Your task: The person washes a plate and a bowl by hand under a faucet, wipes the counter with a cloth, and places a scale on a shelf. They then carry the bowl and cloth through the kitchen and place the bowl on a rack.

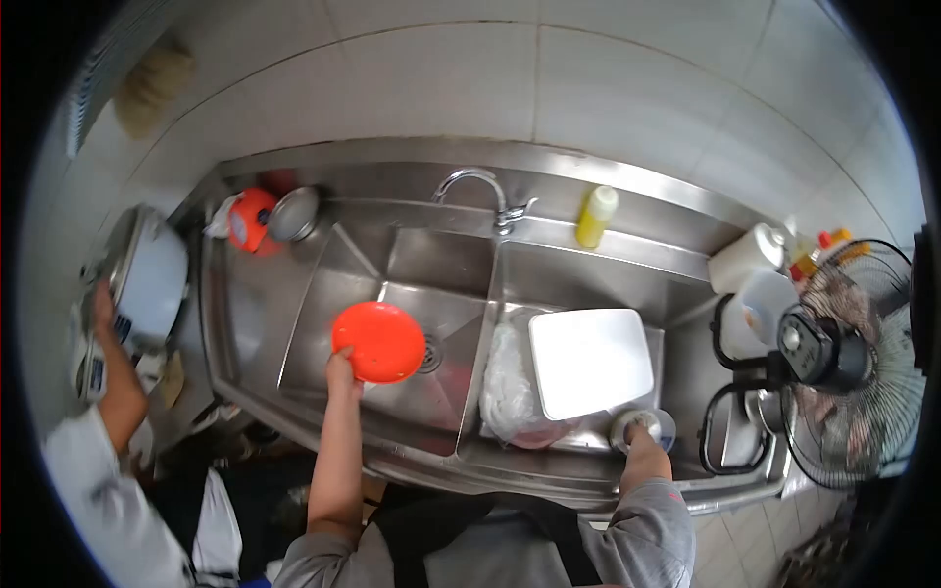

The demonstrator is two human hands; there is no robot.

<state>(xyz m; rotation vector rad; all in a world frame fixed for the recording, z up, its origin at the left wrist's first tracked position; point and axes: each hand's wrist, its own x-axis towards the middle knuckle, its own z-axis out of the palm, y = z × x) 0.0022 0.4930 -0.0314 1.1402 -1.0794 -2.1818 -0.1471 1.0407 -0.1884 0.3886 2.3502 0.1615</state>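
My left hand (339,369) grips the near-left rim of a round orange-red plate (379,342), held over the left basin (323,333) of the steel sink. In the right basin, my right hand (642,427) reaches down at a small round pale bowl (666,441); its fingers are too blurred to show whether they hold anything. Just beyond that hand lies a white rectangular tray or lid (591,364). A clear plastic bag (508,382) is to the left of the tray.
The faucet (501,211) and a yellow-liquid bottle (597,217) stand behind the basins. A metal bowl (293,214) sits far left. On the right are a fan (833,353), a white bottle (748,258) and black-handled baskets (735,428). Another person's arm (120,377) touches a white appliance (152,279).
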